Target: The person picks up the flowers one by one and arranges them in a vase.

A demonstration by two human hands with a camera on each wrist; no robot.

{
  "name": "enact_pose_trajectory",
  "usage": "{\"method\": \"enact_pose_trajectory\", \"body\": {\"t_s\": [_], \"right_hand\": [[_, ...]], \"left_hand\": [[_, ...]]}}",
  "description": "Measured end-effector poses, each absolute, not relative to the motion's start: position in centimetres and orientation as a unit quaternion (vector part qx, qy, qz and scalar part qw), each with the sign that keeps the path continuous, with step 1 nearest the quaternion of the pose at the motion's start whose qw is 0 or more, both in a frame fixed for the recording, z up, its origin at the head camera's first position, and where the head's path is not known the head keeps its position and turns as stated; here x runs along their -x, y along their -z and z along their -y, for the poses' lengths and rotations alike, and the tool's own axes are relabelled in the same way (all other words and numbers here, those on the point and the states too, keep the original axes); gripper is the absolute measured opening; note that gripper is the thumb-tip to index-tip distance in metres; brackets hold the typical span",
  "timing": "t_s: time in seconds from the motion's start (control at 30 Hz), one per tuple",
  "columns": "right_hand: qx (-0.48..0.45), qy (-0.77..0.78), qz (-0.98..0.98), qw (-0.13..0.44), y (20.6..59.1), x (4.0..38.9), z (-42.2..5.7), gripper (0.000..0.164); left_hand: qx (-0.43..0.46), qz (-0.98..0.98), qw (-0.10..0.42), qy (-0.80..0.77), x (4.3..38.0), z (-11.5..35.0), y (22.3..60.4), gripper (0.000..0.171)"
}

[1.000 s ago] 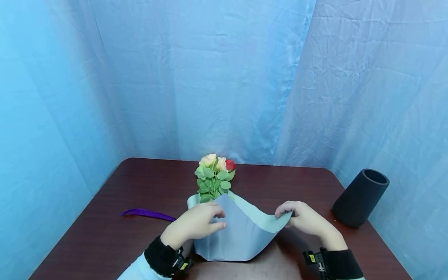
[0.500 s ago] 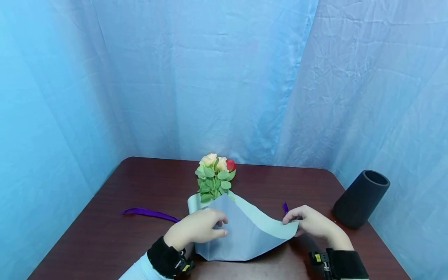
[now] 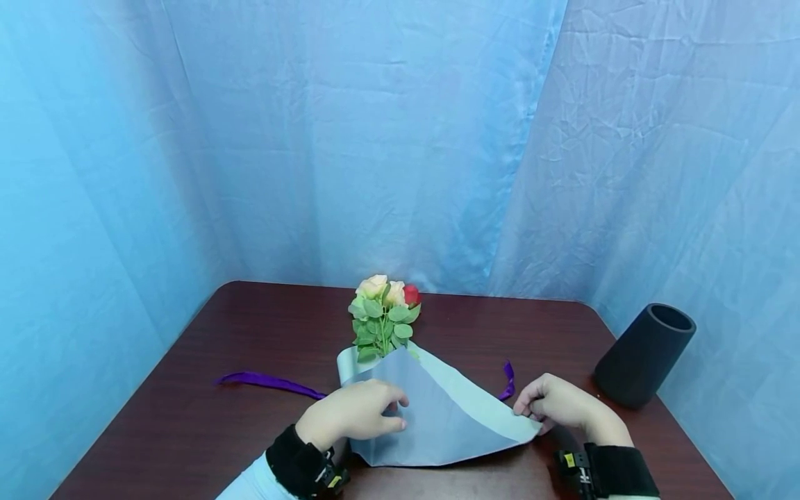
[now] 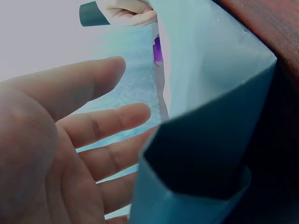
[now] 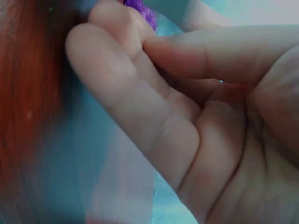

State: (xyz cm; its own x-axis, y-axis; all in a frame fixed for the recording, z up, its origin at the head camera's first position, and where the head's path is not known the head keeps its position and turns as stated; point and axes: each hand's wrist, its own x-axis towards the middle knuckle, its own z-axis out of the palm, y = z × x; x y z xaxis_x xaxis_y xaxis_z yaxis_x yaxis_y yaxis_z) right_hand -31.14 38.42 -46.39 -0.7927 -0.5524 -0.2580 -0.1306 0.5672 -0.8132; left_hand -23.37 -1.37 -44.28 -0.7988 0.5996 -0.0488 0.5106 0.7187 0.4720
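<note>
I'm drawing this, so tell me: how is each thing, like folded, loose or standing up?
Flowers: heads uncovered
Paper: partly folded, right corner pinched
Purple ribbon: ends loose, middle hidden
Black vase: upright, top open
Left hand: fingers relaxed, thumb apart
Right hand: fingers pinching the paper

- Light-blue cloth hangs around three sides: a left panel (image 3: 81,243), a back panel (image 3: 387,153) and a right panel (image 3: 662,160).
- The left panel is the brightest cyan; the right one looks greyer, with a lavender cast and many fine creases.
- A slanting edge divides the back and right panels, running down toward the table; soft vertical folds and faint horizontal creases mark the back panel.
- The table (image 3: 269,333) is dark reddish brown with fine grain and rounded far corners; its far edge meets the hanging cloth in the head view.
- Light leaves a pale sheen on the tabletop's near part.
</note>
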Motion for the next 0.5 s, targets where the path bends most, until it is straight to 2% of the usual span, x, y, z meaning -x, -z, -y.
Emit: {"method": "enact_pose_trajectory", "body": {"t_s": [0.3, 0.5], "right_hand": [[0.185, 0.402, -0.868, 0.225, 45.2, 30.9, -38.4, 0.026], [0.172, 0.367, -0.904, 0.14, 43.4, 30.5, -37.9, 0.021]], "left_hand": [[-0.298, -0.92, 0.105, -0.231, 23.4, 1.7, 43.9, 0.035], [-0.305, -0.912, 0.088, -0.258, 23.4, 2.5, 42.9, 0.036]]}}
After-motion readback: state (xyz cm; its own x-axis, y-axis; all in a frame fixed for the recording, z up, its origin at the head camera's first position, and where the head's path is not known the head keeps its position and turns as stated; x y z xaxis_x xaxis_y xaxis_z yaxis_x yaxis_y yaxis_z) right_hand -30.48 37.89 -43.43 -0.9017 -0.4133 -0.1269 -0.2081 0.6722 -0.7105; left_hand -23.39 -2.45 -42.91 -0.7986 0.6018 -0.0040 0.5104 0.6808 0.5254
